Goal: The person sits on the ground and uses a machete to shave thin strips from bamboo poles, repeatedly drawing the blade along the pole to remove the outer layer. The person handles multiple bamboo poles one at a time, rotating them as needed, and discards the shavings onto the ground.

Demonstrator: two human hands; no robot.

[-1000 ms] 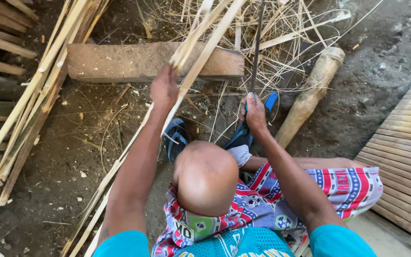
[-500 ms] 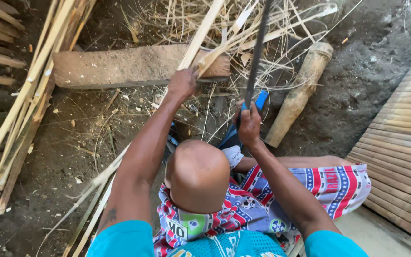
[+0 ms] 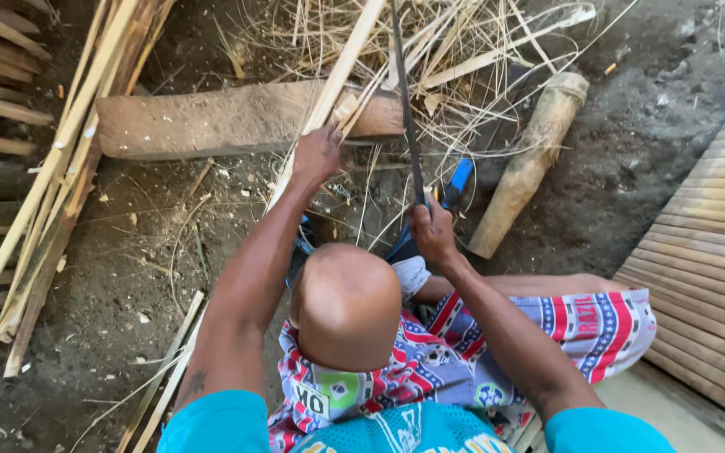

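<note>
Looking straight down here on someone sitting on the dirt ground (image 3: 127, 277) in patterned shorts (image 3: 497, 335) and a teal shirt. The left hand (image 3: 316, 155) reaches forward, its grip closed around a long pale bamboo strip (image 3: 346, 63) that runs away from the body toward the top edge and lies across a flat wooden block (image 3: 211, 122). The right hand (image 3: 434, 231) has its grip clamped on the handle of a long dark blade (image 3: 404, 92), which points up and away, just beside the strip and crossing the right end of the same block. Blade and strip sit close near the block; I can't tell whether the edge is actually touching the bamboo.

Behind the block there's a messy heap of thin bamboo shavings (image 3: 463, 50). A thick round log (image 3: 530, 164) lies tilted on the ground right of the blade. Something blue (image 3: 459, 180) shows just beside the right hand, too hidden to identify. More bamboo slats (image 3: 52, 184) lean in a bundle on the left, and a woven slat mat (image 3: 715, 252) fills the right edge.
</note>
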